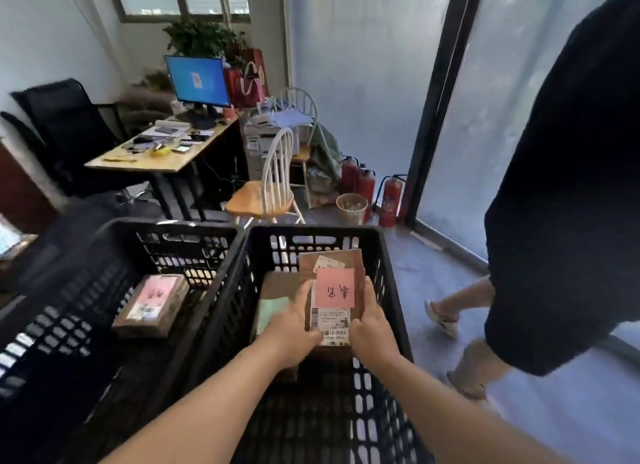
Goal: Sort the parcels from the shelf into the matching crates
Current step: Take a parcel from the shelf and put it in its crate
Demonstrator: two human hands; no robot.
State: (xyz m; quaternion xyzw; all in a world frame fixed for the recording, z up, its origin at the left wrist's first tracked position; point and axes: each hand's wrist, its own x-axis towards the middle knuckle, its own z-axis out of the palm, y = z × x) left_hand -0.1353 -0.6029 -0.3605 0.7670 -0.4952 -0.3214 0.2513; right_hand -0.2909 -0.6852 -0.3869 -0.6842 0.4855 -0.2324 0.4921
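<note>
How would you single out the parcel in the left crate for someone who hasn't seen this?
Two black crates stand side by side; take the left crate. One brown cardboard parcel lies on its floor, pink note on top. No hand touches it, unlike the pink-noted parcel that both hands hold over the right crate.

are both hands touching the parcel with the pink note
Touching. The head view shows the left hand and right hand gripping opposite side edges of the parcel, held over the right crate.

both arms reach forward; left hand point(294, 319) and right hand point(372, 328) curled, gripping.
</note>
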